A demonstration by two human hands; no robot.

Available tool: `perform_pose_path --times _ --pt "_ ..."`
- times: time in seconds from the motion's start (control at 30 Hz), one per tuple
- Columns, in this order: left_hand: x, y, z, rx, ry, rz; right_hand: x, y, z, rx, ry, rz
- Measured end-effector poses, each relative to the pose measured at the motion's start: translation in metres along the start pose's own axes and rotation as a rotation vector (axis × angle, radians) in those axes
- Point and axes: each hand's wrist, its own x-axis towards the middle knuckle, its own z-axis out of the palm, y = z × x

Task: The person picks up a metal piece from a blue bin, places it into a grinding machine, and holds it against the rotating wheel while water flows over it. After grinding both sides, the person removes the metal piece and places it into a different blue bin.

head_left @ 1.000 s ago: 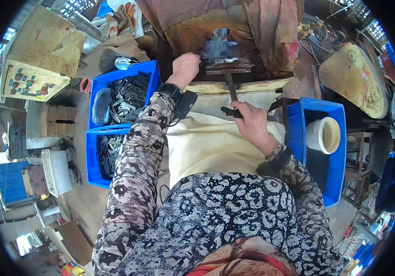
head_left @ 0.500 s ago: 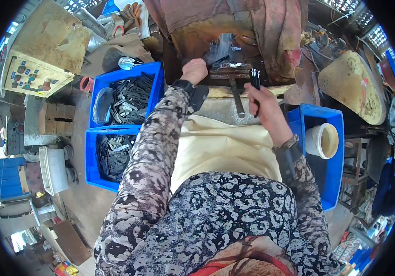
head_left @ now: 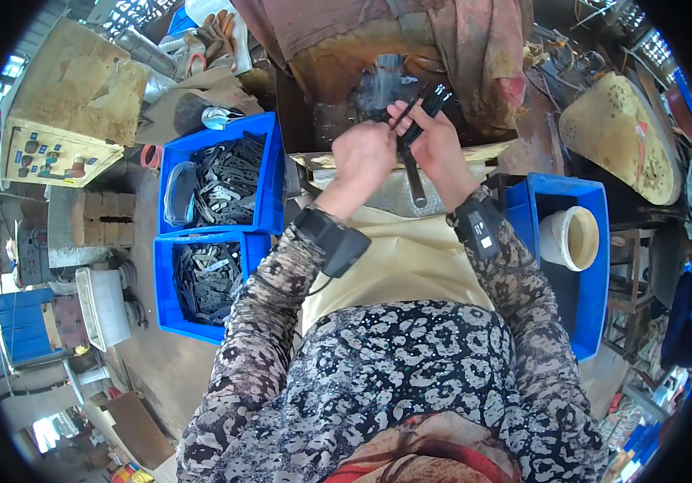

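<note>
My left hand [head_left: 367, 154] is closed, its fingertips pinching a thin dark metal strip [head_left: 407, 113]. Close against it, my right hand [head_left: 440, 153] wraps round a small bundle of black flat metal pieces [head_left: 433, 102] with bright tips. The right fingertips also seem to touch the strip. Below the hands a round metal bar handle [head_left: 415, 181] points toward me. Behind them, pale spray or water [head_left: 386, 83] shows in a dark, wet metal trough under a stained brown cloth [head_left: 346, 36]. How the strip sits between the fingers is partly hidden.
On my left stand two blue bins [head_left: 275, 173], one behind the other, filled with dark metal pieces. A blue bin [head_left: 595, 306] on my right holds a whitish bucket [head_left: 557, 241]. A control box with knobs [head_left: 60, 153] stands far left. Gloves [head_left: 215, 39] lie at the back.
My left hand has left the trough area and come right and nearer to me. My right hand has moved up and left with the bundle, so both hands now meet above the bar handle.
</note>
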Motion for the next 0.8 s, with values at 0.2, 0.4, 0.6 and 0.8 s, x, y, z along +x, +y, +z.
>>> perform_pose_path --times 0.2,0.4,0.6,0.8 --pt "-0.002 0.005 0.000 -0.044 -0.121 0.078 -0.002 -0.003 -0.009 -0.158 -0.001 -0.031" --pt "0.022 -0.053 -0.010 -0.978 -0.419 -0.473 0.011 -0.032 -0.031 -0.336 0.032 0.001" --pt "0.051 -0.108 0.031 -0.962 -0.315 -0.556 0.032 -0.042 -0.057 -1.480 0.185 -0.602" --pt "0.062 -0.121 0.077 -0.713 -0.293 -0.351 0.026 -0.037 -0.061 -1.497 0.274 -0.678"
